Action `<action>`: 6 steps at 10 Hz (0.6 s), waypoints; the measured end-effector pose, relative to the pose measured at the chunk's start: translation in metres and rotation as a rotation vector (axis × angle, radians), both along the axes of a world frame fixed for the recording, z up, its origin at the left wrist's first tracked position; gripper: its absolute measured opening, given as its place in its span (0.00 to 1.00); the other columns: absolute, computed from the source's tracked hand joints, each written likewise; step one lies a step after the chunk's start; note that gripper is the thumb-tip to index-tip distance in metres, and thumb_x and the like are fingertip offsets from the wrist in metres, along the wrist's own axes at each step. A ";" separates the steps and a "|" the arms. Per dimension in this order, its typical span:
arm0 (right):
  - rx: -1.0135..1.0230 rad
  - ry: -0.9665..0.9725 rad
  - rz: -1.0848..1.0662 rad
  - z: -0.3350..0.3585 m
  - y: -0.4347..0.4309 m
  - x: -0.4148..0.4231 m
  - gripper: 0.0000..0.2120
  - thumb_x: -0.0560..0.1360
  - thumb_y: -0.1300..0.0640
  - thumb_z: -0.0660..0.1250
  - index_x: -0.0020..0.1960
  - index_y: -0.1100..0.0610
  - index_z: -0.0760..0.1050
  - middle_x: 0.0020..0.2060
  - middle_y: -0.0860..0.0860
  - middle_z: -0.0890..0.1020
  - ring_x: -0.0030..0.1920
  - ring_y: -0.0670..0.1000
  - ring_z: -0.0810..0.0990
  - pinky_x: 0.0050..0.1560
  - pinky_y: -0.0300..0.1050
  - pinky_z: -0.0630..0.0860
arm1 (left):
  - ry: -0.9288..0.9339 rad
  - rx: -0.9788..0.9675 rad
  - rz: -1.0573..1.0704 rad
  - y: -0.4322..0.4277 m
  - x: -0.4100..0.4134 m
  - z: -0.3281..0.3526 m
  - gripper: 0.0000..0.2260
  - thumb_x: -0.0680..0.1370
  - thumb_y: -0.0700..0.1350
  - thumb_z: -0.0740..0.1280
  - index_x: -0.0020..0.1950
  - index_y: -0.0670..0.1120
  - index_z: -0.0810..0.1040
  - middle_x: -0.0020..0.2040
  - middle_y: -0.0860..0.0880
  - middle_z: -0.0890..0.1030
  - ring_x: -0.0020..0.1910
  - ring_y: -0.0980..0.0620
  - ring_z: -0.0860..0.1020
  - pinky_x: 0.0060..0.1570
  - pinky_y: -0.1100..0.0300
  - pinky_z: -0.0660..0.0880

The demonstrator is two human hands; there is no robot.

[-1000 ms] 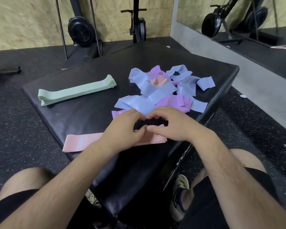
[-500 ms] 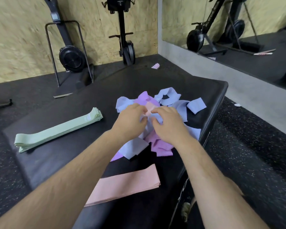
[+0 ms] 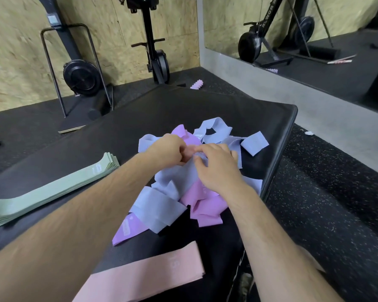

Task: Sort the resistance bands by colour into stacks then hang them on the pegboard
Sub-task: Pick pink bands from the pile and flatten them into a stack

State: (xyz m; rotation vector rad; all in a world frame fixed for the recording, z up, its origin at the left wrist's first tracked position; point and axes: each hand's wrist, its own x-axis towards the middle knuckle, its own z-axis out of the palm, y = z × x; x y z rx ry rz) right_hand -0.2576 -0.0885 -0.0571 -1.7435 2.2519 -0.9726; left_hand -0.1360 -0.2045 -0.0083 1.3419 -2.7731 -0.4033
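Two hands dug into the pile of loose bands on the black padded platform.

The left hand and right hand met on top of the pile, fingers curled and together. The left pinched band fabric at the pile's crest, though which band could not be told, and the right clamped on a blue band. Left of the pile lay the flat mint-green stack. Nearer the person than the pile lay the pink stack.
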 end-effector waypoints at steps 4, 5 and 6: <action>-0.269 -0.038 -0.052 0.015 0.013 0.019 0.15 0.82 0.54 0.63 0.67 0.50 0.76 0.63 0.43 0.78 0.65 0.51 0.72 0.60 0.43 0.57 | 0.636 -0.373 0.212 -0.006 0.037 0.105 0.07 0.77 0.36 0.63 0.43 0.37 0.80 0.40 0.43 0.80 0.40 0.46 0.74 0.37 0.59 0.69; -0.297 -0.067 -0.039 0.019 0.017 0.021 0.14 0.82 0.55 0.63 0.67 0.48 0.76 0.63 0.42 0.78 0.65 0.49 0.72 0.60 0.42 0.56 | 0.714 -0.425 0.194 0.003 0.044 0.137 0.07 0.76 0.36 0.63 0.39 0.39 0.77 0.35 0.48 0.75 0.34 0.51 0.69 0.31 0.65 0.63; -0.337 -0.084 -0.035 0.021 0.021 0.022 0.14 0.82 0.56 0.64 0.65 0.47 0.76 0.61 0.42 0.78 0.62 0.49 0.74 0.60 0.42 0.58 | 0.751 -0.441 0.157 0.018 0.051 0.159 0.11 0.78 0.36 0.64 0.36 0.46 0.75 0.32 0.55 0.72 0.30 0.61 0.70 0.30 0.71 0.65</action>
